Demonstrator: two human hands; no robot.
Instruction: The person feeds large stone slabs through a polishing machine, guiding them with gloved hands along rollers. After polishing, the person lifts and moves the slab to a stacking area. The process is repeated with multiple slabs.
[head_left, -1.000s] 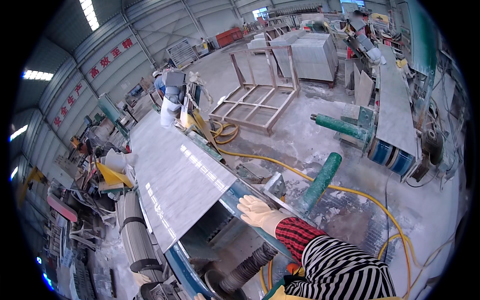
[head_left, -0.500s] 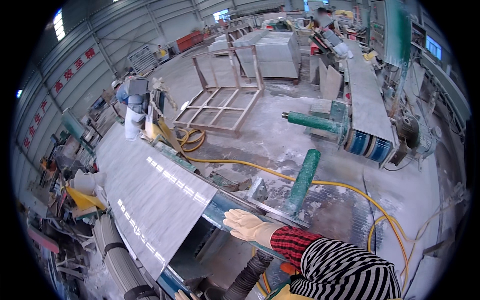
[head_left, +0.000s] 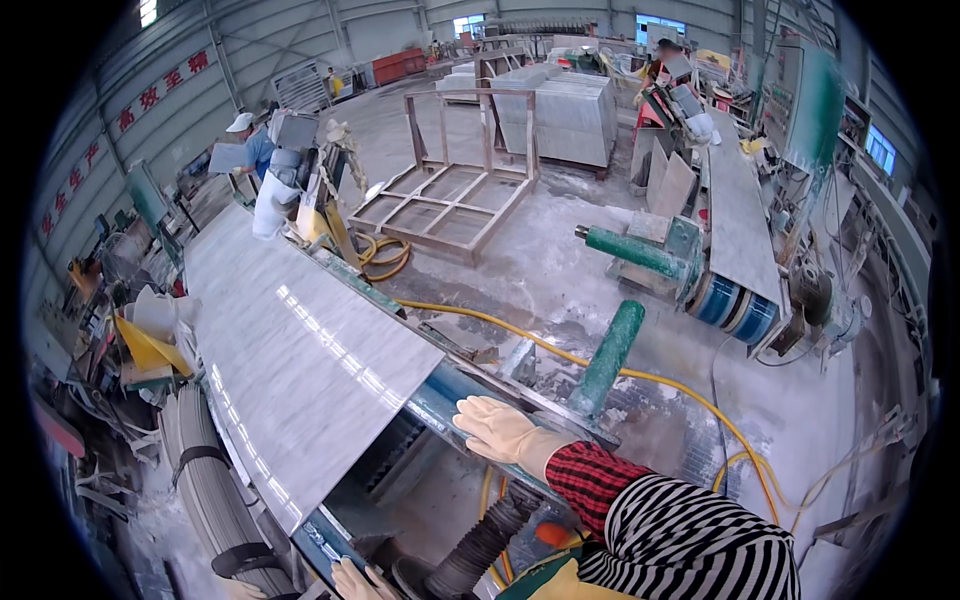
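A large glossy grey-white stone slab [head_left: 310, 345] lies on the conveyor in front of me, its near edge between two blue side rails. My right hand [head_left: 510, 432], in a cream rubber glove, rests on the right-hand blue rail [head_left: 440, 400]. Its fingers are stretched out, just off the slab's near right corner, and hold nothing. At the lower edge my left hand [head_left: 358, 580], gloved the same way, is cut off by the picture. Its visible fingers extend by the left-hand blue rail [head_left: 330, 540]. A dark ribbed hose [head_left: 485, 535] lies between my hands.
Left of the slab lies a strapped bundle of grey strips [head_left: 205, 480]. A green cylinder [head_left: 608, 360] and a yellow hose [head_left: 690, 395] are to the right. Beyond stand a metal frame rack [head_left: 470, 215], stacked slabs [head_left: 570, 115] and another conveyor [head_left: 740, 220]. A person [head_left: 258, 150] works far left.
The view has shifted, showing more of my left hand at the lower edge. My right hand stays on the rail. The far-left person now stands more upright, beside a pale panel.
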